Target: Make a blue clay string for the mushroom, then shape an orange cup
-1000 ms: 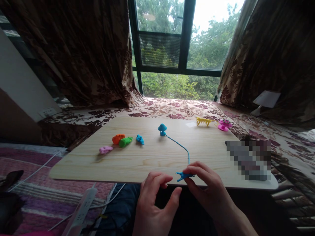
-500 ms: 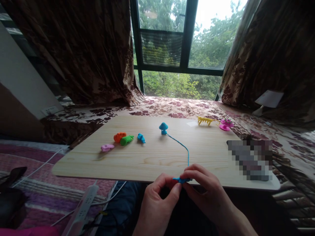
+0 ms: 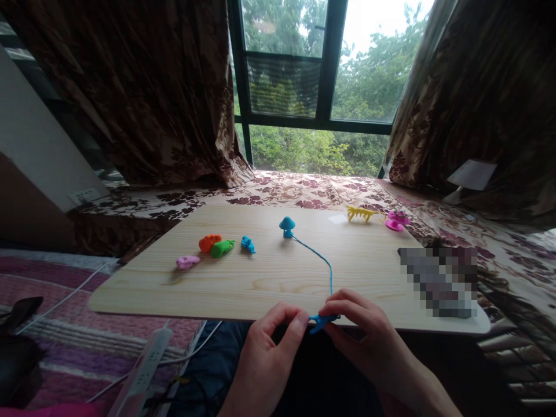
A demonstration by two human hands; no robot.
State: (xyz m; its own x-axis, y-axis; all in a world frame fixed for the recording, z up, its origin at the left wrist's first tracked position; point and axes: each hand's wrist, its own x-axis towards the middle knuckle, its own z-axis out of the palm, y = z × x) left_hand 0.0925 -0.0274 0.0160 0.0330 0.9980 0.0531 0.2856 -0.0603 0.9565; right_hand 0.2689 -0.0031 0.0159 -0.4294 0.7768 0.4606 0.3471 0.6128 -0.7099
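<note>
At the table's near edge, my right hand (image 3: 362,330) pinches a small blue clay figure (image 3: 322,322) between thumb and fingers. Its left end is forked like a tail. My left hand (image 3: 275,339) has thumb and index fingertip pressed together at the upper prong of that fork. A thin blue clay strand (image 3: 322,257) runs from behind my right fingers up the table. It ends at the foot of a blue clay mushroom (image 3: 287,226), which stands upright. The right part of the figure is covered by my right fingers.
Left on the wooden table (image 3: 269,272) lie a blue lump (image 3: 248,244) and green (image 3: 223,248), orange (image 3: 208,242) and pink clay pieces (image 3: 187,262). A yellow many-legged figure (image 3: 359,214) and a pink figure (image 3: 397,220) sit far right. A pixelated object (image 3: 438,282) lies nearer.
My left fingers have shifted slightly left toward the tip of the blue clay figure, and more of its forked end shows. My right hand keeps its hold. The view has moved slightly.
</note>
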